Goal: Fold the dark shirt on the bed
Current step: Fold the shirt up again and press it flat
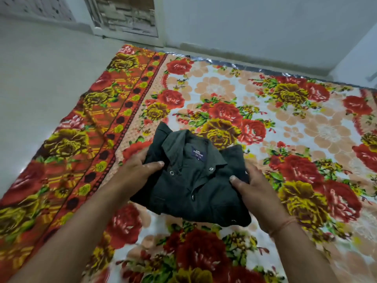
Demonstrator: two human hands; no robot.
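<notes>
The dark shirt (193,180) is folded into a compact bundle, collar and blue neck label facing up, buttons showing down its front. It is held just above or on the floral bedspread (265,119). My left hand (140,168) grips the bundle's left side with the thumb on top near the collar. My right hand (255,193) grips its right side, thumb pressed on top and fingers tucked under the cloth. A thin band circles my right wrist.
The bedspread's red-orange border (91,123) runs along the left edge, beside pale floor (40,78). A white wall (265,27) stands behind the bed, with a doorway or window frame (126,17) at the upper left.
</notes>
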